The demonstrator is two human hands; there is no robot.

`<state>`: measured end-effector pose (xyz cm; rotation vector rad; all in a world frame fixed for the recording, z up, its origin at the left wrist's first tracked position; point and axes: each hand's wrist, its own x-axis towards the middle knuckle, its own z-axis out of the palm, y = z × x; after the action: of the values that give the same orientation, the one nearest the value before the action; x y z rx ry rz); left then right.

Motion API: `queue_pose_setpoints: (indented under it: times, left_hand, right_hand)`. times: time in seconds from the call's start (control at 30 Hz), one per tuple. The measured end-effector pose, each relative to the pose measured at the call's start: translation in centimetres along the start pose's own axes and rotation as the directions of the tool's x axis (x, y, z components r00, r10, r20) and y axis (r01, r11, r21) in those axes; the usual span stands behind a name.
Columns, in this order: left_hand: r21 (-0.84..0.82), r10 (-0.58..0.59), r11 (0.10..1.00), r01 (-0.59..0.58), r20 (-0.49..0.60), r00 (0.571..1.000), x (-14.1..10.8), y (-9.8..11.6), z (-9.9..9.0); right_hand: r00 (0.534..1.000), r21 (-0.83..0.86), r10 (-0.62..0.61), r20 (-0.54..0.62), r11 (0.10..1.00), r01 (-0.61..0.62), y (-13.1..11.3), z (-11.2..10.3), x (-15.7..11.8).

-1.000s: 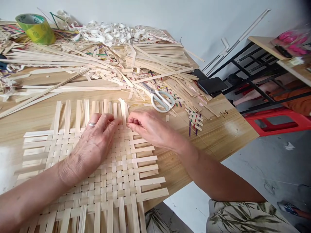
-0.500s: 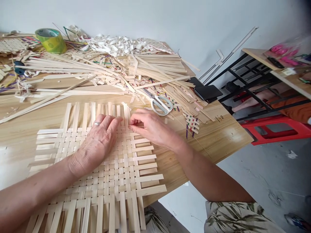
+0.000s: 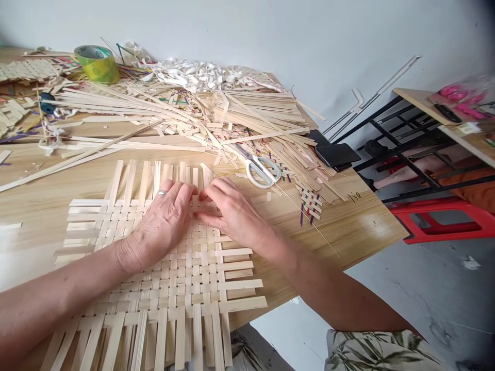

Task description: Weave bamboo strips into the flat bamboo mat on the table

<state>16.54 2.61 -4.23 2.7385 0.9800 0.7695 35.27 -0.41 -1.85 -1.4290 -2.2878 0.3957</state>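
A mat woven from pale flat wood strips (image 3: 197, 268) lies on the table in front of me, its loose strip ends sticking out on all sides. My left hand (image 3: 164, 219) rests on its upper part, fingers bent and pressed together on the weave near the far edge. A ring is on one of its fingers. Close beside it, my right hand (image 3: 228, 211) is curled over the far right part, thumb and fingertips on the strips. The exact grip under both sets of fingertips is partly hidden.
White-handled scissors (image 3: 263, 171) lie beyond my right hand. Loose wood strips (image 3: 259, 111) and scraps are heaped along the back, with a roll of yellow-green tape (image 3: 96, 64). A black flat object (image 3: 337, 153) sits near the right edge; a red stool (image 3: 444, 219) stands beyond.
My right hand has moved left along the mat's far edge, closer to my left hand, and its thumb now sits lower on the weave. The view has shifted slightly.
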Motion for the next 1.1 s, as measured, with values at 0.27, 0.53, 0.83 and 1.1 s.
queue_pose_setpoints:
  times: [0.27,0.53,0.83,1.1]
  left_hand:
    - [-0.028,-0.039,0.999,0.04,0.021,0.999,0.0,0.2,0.0]
    - [0.008,-0.006,1.0,0.005,0.019,1.0,0.1,0.1,0.0]
    - [0.039,0.02,0.999,-0.021,0.022,1.0,0.0,0.1,0.1]
    - [0.055,-0.006,0.998,0.008,-0.033,0.999,-0.1,0.0,-0.1]
  right_hand:
    - [0.998,0.07,0.034,0.058,0.997,-0.038,0.3,0.2,0.1]
    - [0.999,-0.039,-0.023,0.037,0.999,0.024,0.4,0.9,0.2]
    - [0.999,-0.025,-0.028,-0.021,0.999,0.027,0.7,1.6,0.1]
    - [0.987,-0.048,-0.081,-0.14,0.996,0.075,0.8,1.5,0.2]
